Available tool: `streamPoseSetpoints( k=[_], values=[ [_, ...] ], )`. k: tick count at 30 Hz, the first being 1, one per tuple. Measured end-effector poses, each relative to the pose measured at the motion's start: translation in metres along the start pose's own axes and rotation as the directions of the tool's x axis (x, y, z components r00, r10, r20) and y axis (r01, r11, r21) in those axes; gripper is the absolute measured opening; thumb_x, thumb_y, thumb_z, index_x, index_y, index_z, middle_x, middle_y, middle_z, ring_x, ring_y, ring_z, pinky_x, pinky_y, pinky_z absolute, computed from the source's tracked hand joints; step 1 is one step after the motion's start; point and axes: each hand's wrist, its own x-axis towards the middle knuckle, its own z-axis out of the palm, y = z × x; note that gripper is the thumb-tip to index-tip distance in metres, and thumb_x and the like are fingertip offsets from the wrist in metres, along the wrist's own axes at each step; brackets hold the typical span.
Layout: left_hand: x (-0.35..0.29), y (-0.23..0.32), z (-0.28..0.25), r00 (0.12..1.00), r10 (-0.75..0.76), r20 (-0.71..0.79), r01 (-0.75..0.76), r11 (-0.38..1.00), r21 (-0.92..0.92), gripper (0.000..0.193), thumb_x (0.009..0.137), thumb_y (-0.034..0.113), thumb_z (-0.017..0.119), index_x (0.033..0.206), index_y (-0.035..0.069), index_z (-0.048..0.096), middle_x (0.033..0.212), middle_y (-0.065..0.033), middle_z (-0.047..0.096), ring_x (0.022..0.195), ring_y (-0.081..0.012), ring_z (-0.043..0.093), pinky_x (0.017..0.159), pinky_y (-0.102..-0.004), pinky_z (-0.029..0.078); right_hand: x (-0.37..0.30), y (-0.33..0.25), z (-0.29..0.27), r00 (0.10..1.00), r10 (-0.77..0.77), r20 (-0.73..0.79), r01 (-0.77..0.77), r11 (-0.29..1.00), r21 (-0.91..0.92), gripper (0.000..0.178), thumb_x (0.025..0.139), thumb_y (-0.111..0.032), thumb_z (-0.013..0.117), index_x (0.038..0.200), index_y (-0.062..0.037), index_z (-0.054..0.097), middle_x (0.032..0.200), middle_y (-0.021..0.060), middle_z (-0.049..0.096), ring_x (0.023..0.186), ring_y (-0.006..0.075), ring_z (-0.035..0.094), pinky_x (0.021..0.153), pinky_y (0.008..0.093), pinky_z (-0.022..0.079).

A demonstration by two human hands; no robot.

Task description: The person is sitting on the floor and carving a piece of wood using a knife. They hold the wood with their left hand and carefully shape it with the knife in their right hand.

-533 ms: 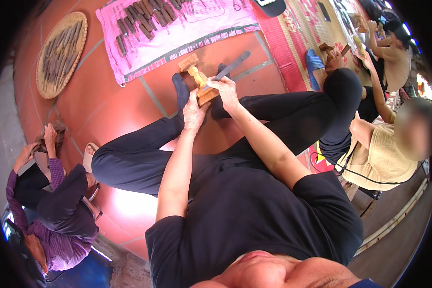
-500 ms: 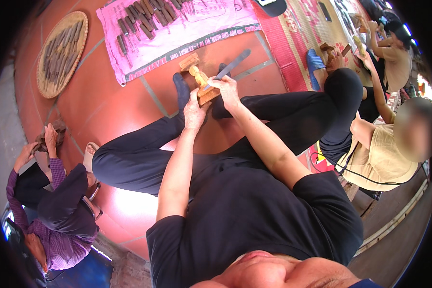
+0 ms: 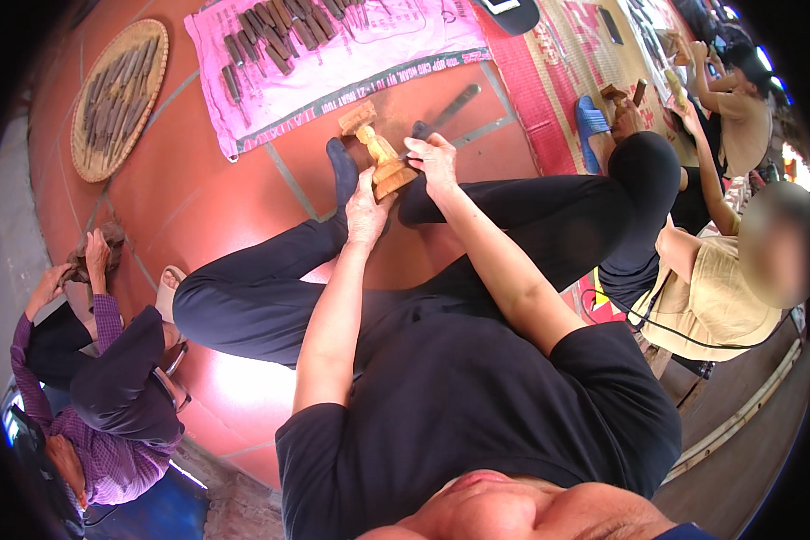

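A small yellow carved wooden figure [image 3: 382,155] with blocky ends lies tilted between my feet, in front of my crossed legs. My left hand [image 3: 366,214] is closed round its near base end. My right hand [image 3: 436,166] is closed on a long flat grey metal tool [image 3: 460,103], which looks like a file; its far end points up to the right. The tool's near end is at the figure's right side, and my fingers hide whether they touch. My dark sock [image 3: 341,167] shows just left of the figure.
Several chisel-like tools [image 3: 274,40] lie on a pink cloth [image 3: 333,94] ahead. At the far left is a round woven tray [image 3: 78,153] of more tools. A person in purple [image 3: 121,450] works at left; another in beige [image 3: 693,288] sits at right beside a blue sandal [image 3: 592,126].
My right hand has shifted slightly right with the grey tool, which has drawn away from the figure's front and now looks darker. The left hand keeps its hold on the base.
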Motion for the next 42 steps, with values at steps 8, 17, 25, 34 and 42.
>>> streamPoseSetpoints(
  k=[8, 17, 25, 34, 42],
  values=[
    [0.000, -0.001, -0.001, 1.000, -0.008, 0.008, 0.008, 1.000, 0.006, 0.060, 0.073, 0.015, 0.073, 0.123, 0.011, 0.041, 0.103, -0.0183, 0.062, 0.096, -0.0348, 0.061, 0.082, -0.0405, 0.048, 0.007, 0.008, 0.001, 1.000, -0.009, -0.010, 0.009, 1.000, 0.002, 0.011, 0.071, -0.003, 0.071, 0.069, -0.0064, 0.060, 0.066, 0.0002, 0.059, 0.058, 0.0072, 0.054, 0.055, 0.0207, 0.043],
    [0.002, -0.001, -0.002, 1.000, -0.004, 0.019, 0.004, 1.000, -0.005, 0.060, 0.073, 0.015, 0.073, 0.123, 0.011, 0.041, 0.103, -0.0184, 0.062, 0.095, -0.0345, 0.061, 0.082, -0.0403, 0.047, -0.006, 0.002, 0.011, 0.996, -0.007, 0.084, 0.009, 1.000, -0.023, 0.010, 0.070, -0.002, 0.072, 0.076, -0.0042, 0.064, 0.068, -0.0001, 0.061, 0.055, 0.0060, 0.052, 0.050, 0.0220, 0.039],
    [0.003, -0.001, -0.003, 0.998, -0.046, 0.052, 0.048, 0.999, -0.025, 0.063, 0.071, 0.015, 0.073, 0.125, 0.010, 0.040, 0.108, -0.0189, 0.060, 0.100, -0.0347, 0.059, 0.086, -0.0395, 0.046, 0.008, -0.017, -0.022, 0.998, -0.034, -0.047, 0.031, 0.998, -0.063, 0.015, 0.073, -0.009, 0.072, 0.069, -0.0100, 0.058, 0.063, -0.0031, 0.056, 0.056, 0.0056, 0.051, 0.052, 0.0191, 0.042],
    [0.035, 0.012, -0.060, 0.891, -0.114, 0.440, 0.266, 0.916, -0.301, 0.060, 0.076, 0.003, 0.059, 0.133, 0.010, 0.042, 0.125, -0.0143, 0.053, 0.116, -0.0234, 0.050, 0.095, -0.0329, 0.042, -0.029, -0.026, -0.043, 0.983, 0.184, -0.001, -0.184, 0.982, -0.040, 0.015, 0.076, -0.015, 0.070, 0.076, -0.0100, 0.055, 0.076, -0.0008, 0.056, 0.072, 0.0110, 0.055, 0.064, 0.0271, 0.049],
    [0.111, 0.024, -0.032, 0.645, 0.569, 0.510, -0.763, 0.434, 0.480, 0.044, 0.074, 0.006, 0.054, 0.117, 0.013, 0.054, 0.124, -0.0102, 0.052, 0.131, -0.0311, 0.030, 0.109, -0.0519, 0.017, -0.049, -0.009, -0.049, 0.952, 0.270, 0.145, -0.262, 0.962, -0.071, 0.011, 0.088, -0.018, 0.055, 0.095, -0.0100, 0.055, 0.092, 0.0042, 0.062, 0.082, 0.0150, 0.061, 0.071, 0.0339, 0.052]
  ],
)
